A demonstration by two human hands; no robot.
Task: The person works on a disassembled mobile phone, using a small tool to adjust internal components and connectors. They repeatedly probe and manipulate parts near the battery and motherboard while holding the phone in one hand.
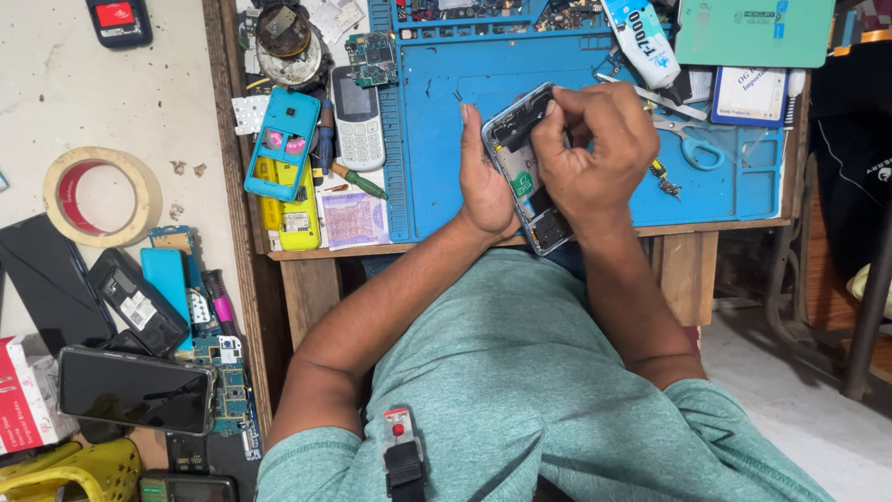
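An opened smartphone [520, 177] with its back off and its inner parts showing is held tilted above the blue repair mat [437, 139]. My left hand [483, 181] grips the phone along its left edge. My right hand [590, 149] is curled over the phone's right side, fingertips pinched at its upper part near the top edge. Whether a small tool or part sits between those fingertips is hidden.
A glue tube [643, 39], scissors [688, 144] and a white card [749, 95] lie at the mat's right. A keypad phone [358, 116], blue phone shell [283, 139], screwdriver [358, 181] and banknote [355, 220] lie left. Tape roll [100, 195] and phones [135, 389] rest on the side surface.
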